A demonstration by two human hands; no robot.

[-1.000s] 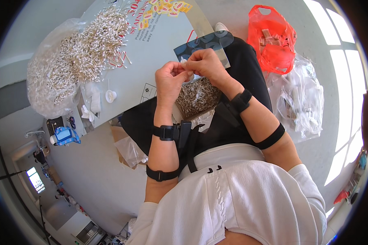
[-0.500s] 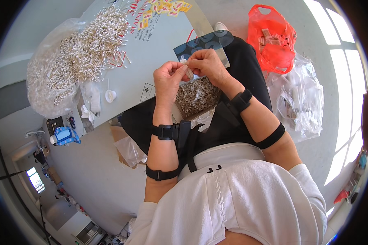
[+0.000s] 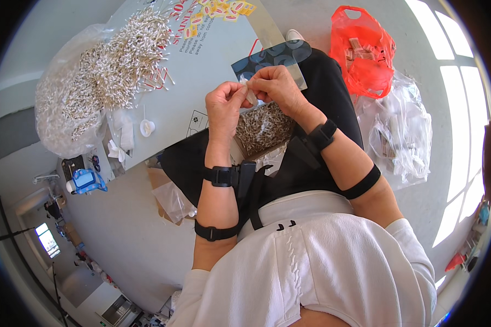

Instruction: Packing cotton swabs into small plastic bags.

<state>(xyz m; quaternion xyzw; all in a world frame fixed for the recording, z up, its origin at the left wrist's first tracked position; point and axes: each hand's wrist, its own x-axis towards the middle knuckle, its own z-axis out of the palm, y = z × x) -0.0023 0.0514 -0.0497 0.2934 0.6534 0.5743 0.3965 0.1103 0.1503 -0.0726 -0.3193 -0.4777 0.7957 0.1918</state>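
Pinching a small pale wrapper [image 3: 251, 98] between the fingertips of both hands, up above the near right edge of the table. Left hand [image 3: 222, 104] grasps it from the left side, thumb and index pressed together; right hand [image 3: 279, 90] grasps it from the right, fingers bent, tips nearly meeting the left ones. Wrapper looks like thin, crumpled plastic, but fingers cover much of it, so material and contents can't be told for sure. Right below the hands, at the lap: cardboard box [image 3: 235, 152] filled with a dense heap of short thin sticks [image 3: 264, 129]. Just beyond the hands, a dark blue see-through sheet [image 3: 273, 59] with round shapes lies over the table corner and reaches toward the right leg [image 3: 333, 87] in black trousers. Table [image 3: 174, 117] is grey-blue, with red and dark print. Yellow packets [image 3: 219, 12] scattered at its far side. Left part of table: big loose pile of white-tipped cotton swabs [image 3: 126, 60], spilling from a large clear bag [image 3: 53, 103]. Nearer, a small white round dish [image 3: 147, 128] with a thin stick by it, white folded pieces [image 3: 126, 132] to its left. On the floor at right, red plastic bag [image 3: 364, 73] holding bundled items, clear plastic bags [image 3: 403, 128] just beside it.
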